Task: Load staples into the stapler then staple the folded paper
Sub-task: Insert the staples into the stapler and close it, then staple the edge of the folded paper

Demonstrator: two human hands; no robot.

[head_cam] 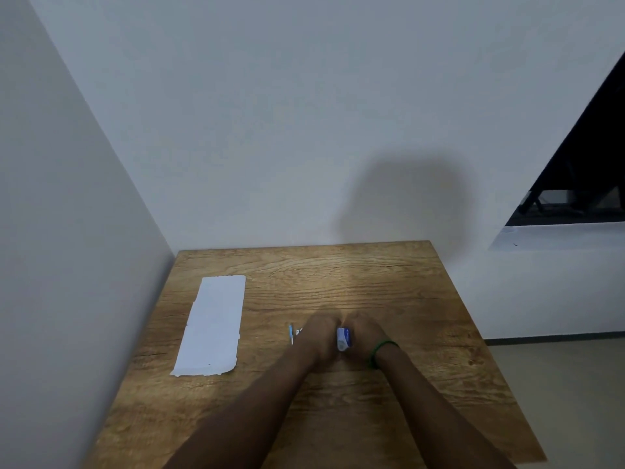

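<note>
A folded white paper [211,326] lies flat on the left part of the wooden table [338,275]. My left hand [319,338] and my right hand [367,335] meet at the table's middle, fingers curled, backs toward me. Between them shows a small blue and white box [343,338], gripped from both sides; it looks like a staple box, though I cannot tell for sure. Just left of my left hand a thin blue and white piece [292,334] rests on the table, partly hidden by the hand. No stapler is plainly visible.
The table stands in a corner, with a white wall on its left [67,265] and another behind it. A green band [380,352] circles my right wrist. A dark window [581,184] is at the far right, beyond the table's right edge.
</note>
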